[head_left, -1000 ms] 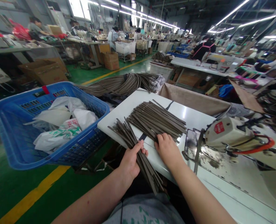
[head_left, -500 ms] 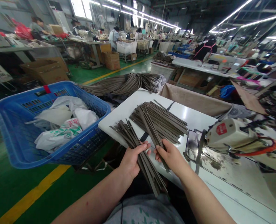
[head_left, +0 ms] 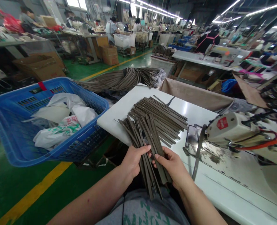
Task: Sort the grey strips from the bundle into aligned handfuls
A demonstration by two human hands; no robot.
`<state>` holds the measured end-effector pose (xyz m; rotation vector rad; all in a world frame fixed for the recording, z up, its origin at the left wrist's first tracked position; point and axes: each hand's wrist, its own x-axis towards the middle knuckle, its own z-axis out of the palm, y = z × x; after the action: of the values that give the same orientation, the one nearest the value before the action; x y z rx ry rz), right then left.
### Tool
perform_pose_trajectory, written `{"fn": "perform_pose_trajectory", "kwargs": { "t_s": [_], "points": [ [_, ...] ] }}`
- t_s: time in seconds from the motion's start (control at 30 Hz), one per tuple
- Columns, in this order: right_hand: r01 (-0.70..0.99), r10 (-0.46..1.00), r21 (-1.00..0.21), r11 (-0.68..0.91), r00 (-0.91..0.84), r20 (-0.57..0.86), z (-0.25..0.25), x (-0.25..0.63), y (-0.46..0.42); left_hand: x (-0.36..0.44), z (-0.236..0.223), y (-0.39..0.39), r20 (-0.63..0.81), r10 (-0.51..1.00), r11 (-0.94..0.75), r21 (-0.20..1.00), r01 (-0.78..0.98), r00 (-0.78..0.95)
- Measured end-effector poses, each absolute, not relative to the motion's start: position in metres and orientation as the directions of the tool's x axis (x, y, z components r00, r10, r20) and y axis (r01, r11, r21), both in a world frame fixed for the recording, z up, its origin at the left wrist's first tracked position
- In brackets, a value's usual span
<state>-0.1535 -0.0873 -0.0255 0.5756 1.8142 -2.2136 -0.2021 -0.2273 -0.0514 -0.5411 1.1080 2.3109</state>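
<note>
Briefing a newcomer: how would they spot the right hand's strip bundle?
Start at the white table beside the blue basket. By that table's near edge, the right hand holds the grey-brown bundle. Unlike the tabletop pile, it is held; unlike the ragged bundle in the left hand, its lower ends look even.

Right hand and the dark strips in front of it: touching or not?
Touching. The head view shows the right hand closed around the dark strips, its thumb lying across them.
</note>
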Motion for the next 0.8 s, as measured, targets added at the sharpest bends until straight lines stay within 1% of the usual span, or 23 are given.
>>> {"fn": "perform_pose_trajectory", "kwargs": {
  "t_s": [0.1,0.27,0.47,0.67,0.8],
  "points": [
    [0.381,0.115,-0.899,-0.213,-0.904,-0.411,-0.029,-0.151,-0.090,-0.201,-0.050,-0.225,-0.572,0.264,-0.528,0.588,-0.613,-0.776],
    [0.351,0.111,-0.899,-0.263,-0.914,-0.389,-0.031,-0.148,-0.089,-0.202,-0.054,-0.225,-0.556,0.186,-0.540,0.631,-0.557,-0.810],
    [0.348,0.111,-0.883,-0.315,-0.911,-0.398,-0.032,-0.146,-0.085,-0.202,-0.052,-0.227,-0.523,0.194,-0.539,0.650,-0.536,-0.830],
    [0.339,0.126,-0.895,-0.290,-0.914,-0.387,-0.033,-0.145,-0.087,-0.201,-0.048,-0.229,-0.527,0.183,-0.516,0.667,-0.537,-0.830],
    [0.324,0.154,-0.916,-0.236,-0.918,-0.365,-0.038,-0.145,-0.086,-0.199,-0.049,-0.229,-0.499,0.231,-0.522,0.661,-0.539,-0.835]
  ]
}}
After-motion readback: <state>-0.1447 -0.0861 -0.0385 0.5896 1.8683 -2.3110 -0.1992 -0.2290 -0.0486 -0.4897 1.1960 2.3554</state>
